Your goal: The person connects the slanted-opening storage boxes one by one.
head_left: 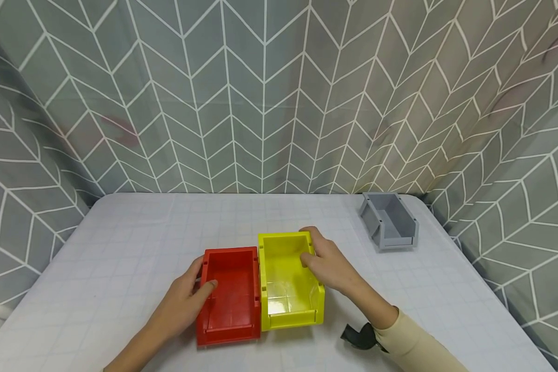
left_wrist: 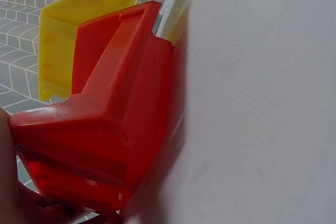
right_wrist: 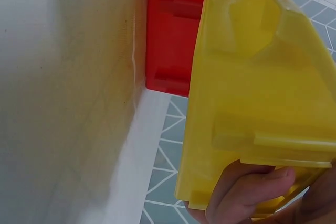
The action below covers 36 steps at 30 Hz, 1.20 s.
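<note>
In the head view a red plastic bin (head_left: 231, 294) and a yellow plastic bin (head_left: 285, 279) stand side by side, their adjoining walls right up against each other. My left hand (head_left: 181, 299) grips the red bin by its left wall, thumb over the rim. On the other side my right hand (head_left: 330, 263) holds the yellow bin by its right wall, thumb inside and fingers around the outside. The right wrist view has the yellow bin (right_wrist: 252, 77) raised off the white surface, fingers (right_wrist: 247, 192) curled at its wall. Both bins look bare inside.
A grey bin (head_left: 392, 222) stands at the back right of the white-covered table (head_left: 135, 232). Beside the right sleeve lies a black curved object (head_left: 360, 337), partly hidden by the forearm. A patterned grey curtain (head_left: 260, 103) hangs behind the table and along its sides.
</note>
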Motion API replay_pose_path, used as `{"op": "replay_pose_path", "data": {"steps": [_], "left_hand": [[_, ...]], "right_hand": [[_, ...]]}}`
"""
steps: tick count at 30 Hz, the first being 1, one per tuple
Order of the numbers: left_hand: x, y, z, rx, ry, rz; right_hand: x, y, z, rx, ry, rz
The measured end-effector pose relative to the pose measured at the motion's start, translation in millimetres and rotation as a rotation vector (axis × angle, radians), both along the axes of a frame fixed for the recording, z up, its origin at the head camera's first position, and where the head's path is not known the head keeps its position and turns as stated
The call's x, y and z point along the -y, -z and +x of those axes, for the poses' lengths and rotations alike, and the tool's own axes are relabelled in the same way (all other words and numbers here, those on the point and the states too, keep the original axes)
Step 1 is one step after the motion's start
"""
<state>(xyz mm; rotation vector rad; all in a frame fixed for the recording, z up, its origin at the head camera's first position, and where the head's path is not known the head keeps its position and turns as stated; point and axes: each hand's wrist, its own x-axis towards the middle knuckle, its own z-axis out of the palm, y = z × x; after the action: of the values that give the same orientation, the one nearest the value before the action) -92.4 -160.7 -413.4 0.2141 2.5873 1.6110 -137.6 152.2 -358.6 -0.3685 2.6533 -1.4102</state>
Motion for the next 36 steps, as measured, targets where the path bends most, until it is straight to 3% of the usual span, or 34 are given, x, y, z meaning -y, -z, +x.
{"op": "replay_pose_path", "data": {"steps": [36], "left_hand": [[0.8,1.8,-0.3,-0.005,0.006,0.007]], "right_hand": [[6.0,-1.0,-2.6,-0.043,0.006,0.141]]}}
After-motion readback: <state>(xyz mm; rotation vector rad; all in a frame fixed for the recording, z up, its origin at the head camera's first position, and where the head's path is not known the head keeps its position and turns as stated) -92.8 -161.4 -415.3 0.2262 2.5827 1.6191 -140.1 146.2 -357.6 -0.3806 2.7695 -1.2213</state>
